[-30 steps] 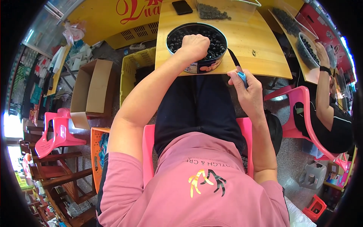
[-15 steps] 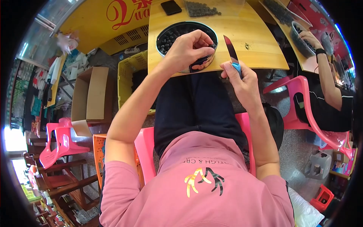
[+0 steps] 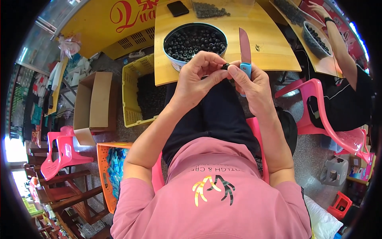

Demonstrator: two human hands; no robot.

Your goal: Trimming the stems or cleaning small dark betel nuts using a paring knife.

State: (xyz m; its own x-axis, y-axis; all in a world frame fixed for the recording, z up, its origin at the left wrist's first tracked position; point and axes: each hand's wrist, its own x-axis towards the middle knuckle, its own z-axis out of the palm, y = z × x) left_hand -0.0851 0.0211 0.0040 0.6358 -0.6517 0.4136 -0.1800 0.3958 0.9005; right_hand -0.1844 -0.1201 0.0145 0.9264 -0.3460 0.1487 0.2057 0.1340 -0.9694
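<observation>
My left hand (image 3: 195, 79) pinches a small black round piece (image 3: 225, 66) between thumb and forefinger, just in front of the table edge. Wrapped round the blue handle of a knife (image 3: 245, 46) is my right hand (image 3: 254, 81); its blade points up and away from me. The right thumb tip meets the small piece, close to the left fingertips. Beyond my left hand, a round tin (image 3: 174, 62) on the table holds many similar black pieces, some with a visible hole.
On the wooden table (image 3: 270, 44) lie a black phone (image 3: 178, 8), a pile of dark pieces (image 3: 211, 10) and small scraps (image 3: 258, 48). A yellow crate (image 3: 129, 103) and cardboard box (image 3: 101, 99) stand left. At right, a co-worker's arm (image 3: 342, 51) reaches past a bowl (image 3: 305, 38) of black pieces.
My left hand has come out from over the tin toward me and right, with a small black piece, meeting my right hand. The knife blade has turned more upright. The co-worker's hand has left the bowl.
</observation>
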